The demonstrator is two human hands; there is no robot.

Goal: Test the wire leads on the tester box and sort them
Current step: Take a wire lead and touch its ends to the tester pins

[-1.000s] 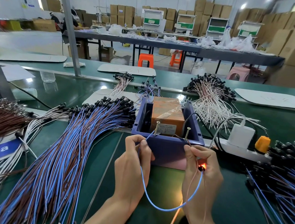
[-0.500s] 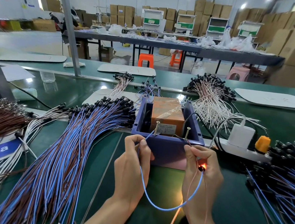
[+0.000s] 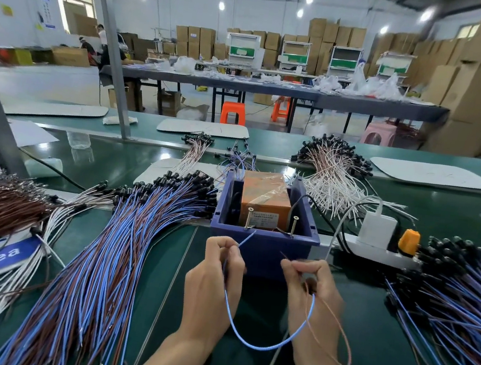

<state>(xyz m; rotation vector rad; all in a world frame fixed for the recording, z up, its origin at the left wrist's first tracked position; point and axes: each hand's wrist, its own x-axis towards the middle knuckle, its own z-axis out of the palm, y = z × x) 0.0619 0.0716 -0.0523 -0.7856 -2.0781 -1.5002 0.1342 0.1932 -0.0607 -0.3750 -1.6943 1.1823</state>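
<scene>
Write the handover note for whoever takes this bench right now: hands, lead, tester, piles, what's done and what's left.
Left hand: pinches the blue end of the lead, with the tip close by the left screw; contact unclear.
Right hand: pinches the brown end, with the tip short of the right screw.
Tester box: centre of the bench, between the left pile and the right pile of blue-brown leads.
Done: one lead is picked up and held in both hands.
Left: touch both screws, judge the lead and sort it. I cannot tell which pile is the tested one.
</scene>
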